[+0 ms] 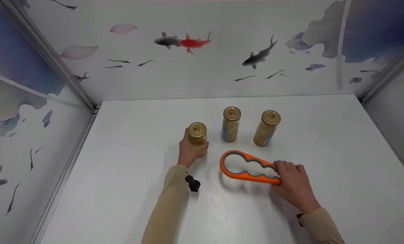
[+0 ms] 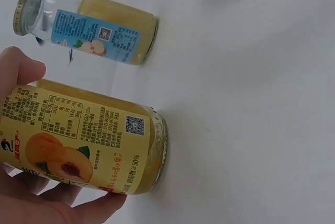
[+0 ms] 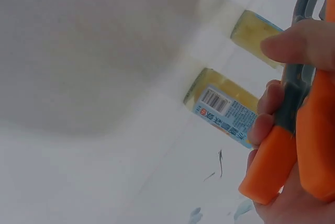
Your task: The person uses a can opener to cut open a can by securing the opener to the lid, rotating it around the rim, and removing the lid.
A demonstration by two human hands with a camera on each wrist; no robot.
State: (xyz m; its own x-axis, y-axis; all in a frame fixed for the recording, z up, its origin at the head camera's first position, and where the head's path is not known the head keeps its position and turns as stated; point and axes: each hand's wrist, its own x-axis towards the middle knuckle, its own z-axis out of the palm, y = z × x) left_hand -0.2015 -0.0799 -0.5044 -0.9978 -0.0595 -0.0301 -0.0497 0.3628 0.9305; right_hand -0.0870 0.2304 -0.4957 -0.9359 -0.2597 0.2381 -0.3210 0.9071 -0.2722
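Note:
My left hand [image 1: 189, 149] grips a glass jar [image 1: 198, 130] with a gold lid marked "2". In the left wrist view that jar [image 2: 78, 140] has a yellow label with peaches; thumb and fingers curl round its sides. My right hand [image 1: 295, 183] holds an orange and grey jar opener [image 1: 246, 176] by its handle end, its wide loop pointing left toward the jar. In the right wrist view the opener's two orange handle arms [image 3: 269, 166] lie within the curled fingers. The loop stands apart from the gripped jar, over the white table.
Two more gold-lidded jars stand behind: a middle jar [image 1: 230, 125] and a right jar [image 1: 267, 128]. A blue-labelled jar [image 2: 99, 28] shows beside the held one. The white table [image 1: 120, 189] meets fish-printed wall panels [image 1: 195, 74] at the back and sides.

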